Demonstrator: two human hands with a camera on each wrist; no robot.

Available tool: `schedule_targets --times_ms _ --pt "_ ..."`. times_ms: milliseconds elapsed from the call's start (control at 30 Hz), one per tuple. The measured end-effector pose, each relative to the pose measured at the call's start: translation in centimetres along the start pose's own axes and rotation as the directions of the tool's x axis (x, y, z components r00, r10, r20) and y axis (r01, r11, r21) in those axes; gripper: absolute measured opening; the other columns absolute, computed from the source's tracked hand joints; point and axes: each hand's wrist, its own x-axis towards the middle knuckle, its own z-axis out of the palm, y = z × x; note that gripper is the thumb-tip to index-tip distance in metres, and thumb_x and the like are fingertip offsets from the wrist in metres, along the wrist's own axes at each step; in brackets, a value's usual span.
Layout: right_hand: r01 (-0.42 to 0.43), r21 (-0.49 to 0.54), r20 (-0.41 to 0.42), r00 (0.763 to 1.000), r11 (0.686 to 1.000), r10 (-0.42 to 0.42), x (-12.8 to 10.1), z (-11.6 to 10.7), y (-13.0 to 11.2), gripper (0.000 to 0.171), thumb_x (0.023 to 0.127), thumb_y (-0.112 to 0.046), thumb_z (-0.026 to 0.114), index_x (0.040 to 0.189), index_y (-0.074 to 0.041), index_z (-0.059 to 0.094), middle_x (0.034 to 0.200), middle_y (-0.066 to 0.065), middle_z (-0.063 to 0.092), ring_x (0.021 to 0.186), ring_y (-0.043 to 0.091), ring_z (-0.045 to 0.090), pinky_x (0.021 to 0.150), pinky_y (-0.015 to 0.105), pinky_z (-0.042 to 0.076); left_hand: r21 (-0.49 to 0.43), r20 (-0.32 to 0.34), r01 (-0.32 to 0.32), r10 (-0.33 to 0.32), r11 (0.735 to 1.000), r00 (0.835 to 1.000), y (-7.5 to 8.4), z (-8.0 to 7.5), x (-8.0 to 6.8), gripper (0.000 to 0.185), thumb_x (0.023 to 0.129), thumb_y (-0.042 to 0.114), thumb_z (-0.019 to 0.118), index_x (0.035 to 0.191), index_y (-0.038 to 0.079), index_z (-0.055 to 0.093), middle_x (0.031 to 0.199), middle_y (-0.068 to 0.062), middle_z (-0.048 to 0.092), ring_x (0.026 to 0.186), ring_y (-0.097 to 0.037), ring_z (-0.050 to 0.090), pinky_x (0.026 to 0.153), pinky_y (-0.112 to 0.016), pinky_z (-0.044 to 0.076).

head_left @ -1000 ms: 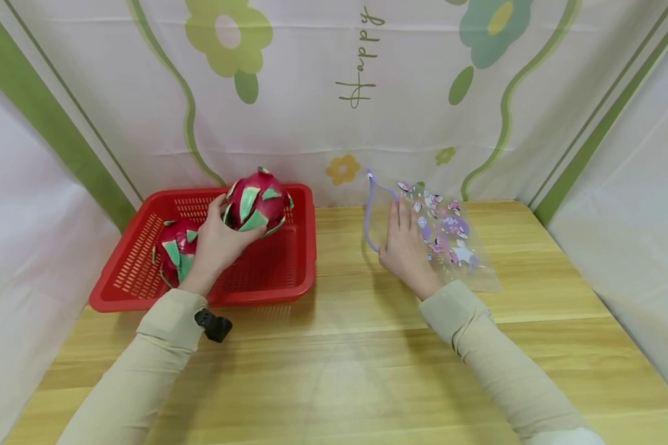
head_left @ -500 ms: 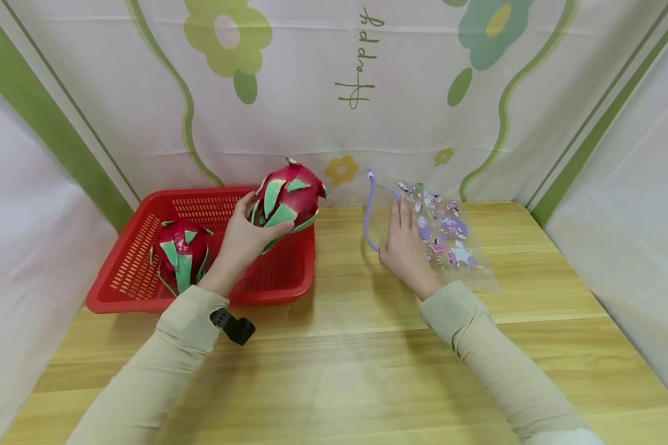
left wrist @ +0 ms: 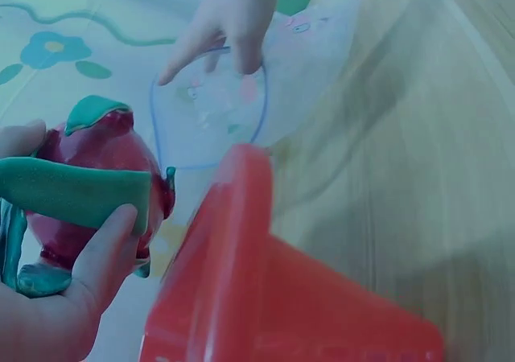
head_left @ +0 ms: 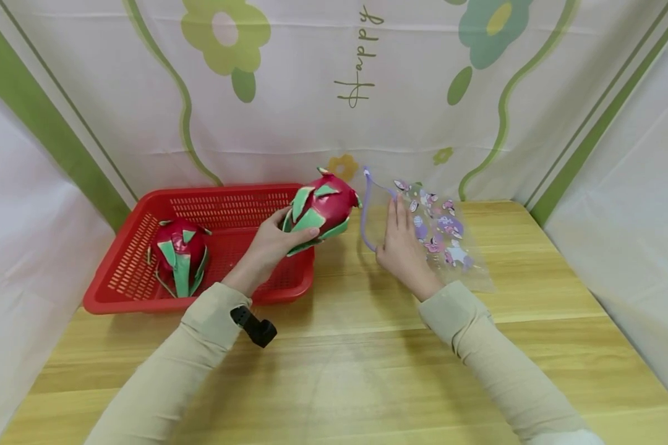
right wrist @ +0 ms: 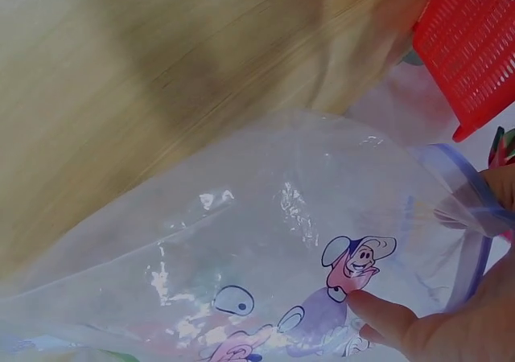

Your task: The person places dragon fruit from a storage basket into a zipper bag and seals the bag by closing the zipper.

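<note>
Dragon fruit (head_left: 323, 207) now beside bag (head_left: 434, 232)

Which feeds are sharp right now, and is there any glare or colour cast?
Head view: sharp, evenly lit. Left wrist view: bluish cast, motion blur on the red basket and table. Right wrist view: clear zip bag shows small glints, table blurred.

Long beige sleeves (head_left: 172, 364) cover both arms; a black clip (head_left: 254, 326) sits at the left cuff.
</note>
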Motion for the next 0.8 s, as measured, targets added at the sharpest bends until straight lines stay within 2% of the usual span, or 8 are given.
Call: schedule_targets --times_ms 233,433,633,800 --pt "0.026 0.015 -0.006 1.0 1.0 -0.026 -0.2 0.3 -0.3 0.095 0.081 -0.007 0.062 0.152 0.001 -0.002 0.161 0.015 -0.012 0.146 0.045 0.011 0.087 0.054 0.053 0.009 0.059 -0.006 0.005 1.0 0.998 -0.5 1.6 0.6 0.08 0.084 0.032 0.073 0.15 0.019 0.03 0.146 -0.005 0.04 0.129 -0.025 0.04 0.107 -0.041 0.043" --pt "0.085 0.021 -0.019 0.996 0.996 -0.085 -0.4 0.5 -0.5 0.094 0.08 -0.005 0.061 0.152 0.003 0.001 0.161 0.018 -0.008 0.147 0.041 0.013 0.09 0.05 0.053 0.036 0.081 -0.022 0.019 0.999 0.996 -0.6 2.3 0.9 0.08 0.084 0.031 0.073 0.15 0.019 0.029 0.147 -0.005 0.039 0.131 -0.025 0.038 0.107 -0.041 0.044" --pt "0.095 0.023 -0.021 0.995 0.995 -0.095 -0.4 0.7 -0.6 0.094 0.08 -0.007 0.062 0.152 0.002 0.002 0.161 0.017 -0.005 0.147 0.039 0.015 0.081 0.048 0.056 0.013 0.106 -0.026 0.025 1.0 0.994 -0.9 2.7 1.1 0.077 0.085 0.027 0.072 0.149 0.017 0.031 0.147 -0.005 0.04 0.131 -0.025 0.038 0.105 -0.041 0.045" --pt "0.099 0.031 -0.022 0.995 0.995 -0.098 -0.4 0.7 -0.6 0.093 0.08 -0.007 0.061 0.152 0.002 0.003 0.161 0.018 -0.001 0.146 0.039 0.018 0.091 0.053 0.052 0.005 0.125 -0.032 0.031 0.999 0.992 -1.1 3.0 1.4 0.074 0.085 0.022 0.071 0.148 0.014 0.033 0.146 -0.006 0.041 0.129 -0.025 0.041 0.103 -0.04 0.047"
